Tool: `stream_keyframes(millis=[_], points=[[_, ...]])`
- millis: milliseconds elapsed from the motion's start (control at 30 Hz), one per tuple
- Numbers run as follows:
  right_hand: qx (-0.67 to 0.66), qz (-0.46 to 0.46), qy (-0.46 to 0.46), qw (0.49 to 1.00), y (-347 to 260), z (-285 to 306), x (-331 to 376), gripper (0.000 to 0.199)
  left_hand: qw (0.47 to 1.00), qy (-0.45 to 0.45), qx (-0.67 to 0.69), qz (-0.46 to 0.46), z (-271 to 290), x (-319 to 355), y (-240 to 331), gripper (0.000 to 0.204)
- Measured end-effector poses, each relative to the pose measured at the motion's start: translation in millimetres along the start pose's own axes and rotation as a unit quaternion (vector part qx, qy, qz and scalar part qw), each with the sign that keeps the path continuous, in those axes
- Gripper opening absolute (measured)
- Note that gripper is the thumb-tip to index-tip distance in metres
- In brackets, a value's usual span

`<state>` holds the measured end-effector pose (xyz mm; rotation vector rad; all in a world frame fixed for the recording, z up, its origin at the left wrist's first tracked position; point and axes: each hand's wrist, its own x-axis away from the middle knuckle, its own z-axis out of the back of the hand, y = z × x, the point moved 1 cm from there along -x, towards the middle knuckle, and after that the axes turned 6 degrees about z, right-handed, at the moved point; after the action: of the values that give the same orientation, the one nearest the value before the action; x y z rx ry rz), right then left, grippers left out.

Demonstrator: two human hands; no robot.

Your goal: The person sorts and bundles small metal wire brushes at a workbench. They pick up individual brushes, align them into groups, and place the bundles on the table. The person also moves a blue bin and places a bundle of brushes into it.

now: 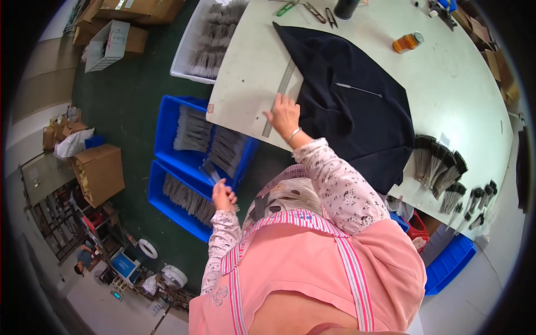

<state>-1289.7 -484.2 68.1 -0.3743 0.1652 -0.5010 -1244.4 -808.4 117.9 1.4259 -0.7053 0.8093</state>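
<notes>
1. Left hand (223, 196): fingers curled together around a thin bundle of grey bristly brush strips (210, 172); the bundle pokes up and away from the fist, fine and wiry in texture.
2. Just beyond that grip: two stacked blue plastic rectangular bins (163, 129) on the dark green floor, holding flat rows of the same grey strips; the hand hovers over the nearer bin's edge.
3. Right hand (285, 114): palm down, fingers spread, pressed on the pale smooth tabletop (458, 84); a thin metal bangle at the wrist.
4. Touching that hand's far side: a long straight silver metal ruler (279, 96), lying flat and diagonal; cannot tell whether the fingers pin it.
5. Just right of the hand: a soft matte black cloth (357, 120), spread with folds, a thin wire brush (358, 89) lying on it.
6. Well beyond the cloth: fanned bundles of dark-tipped brushes (438, 164) by the table edge.
</notes>
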Motion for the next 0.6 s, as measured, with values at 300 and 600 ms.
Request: stream_keyframes(millis=[300,600], points=[[0.1,0.223,-0.121,0.962,6.6,-41.5,98.9,0.071,0.988,-0.155,0.015,-0.01,-111.6,57.7,82.6,0.018],[0.044,0.366,0.053,0.928,-7.5,-75.3,94.0,0.03,0.974,-0.213,-0.058,-0.045,-110.5,76.4,92.5,0.018]])
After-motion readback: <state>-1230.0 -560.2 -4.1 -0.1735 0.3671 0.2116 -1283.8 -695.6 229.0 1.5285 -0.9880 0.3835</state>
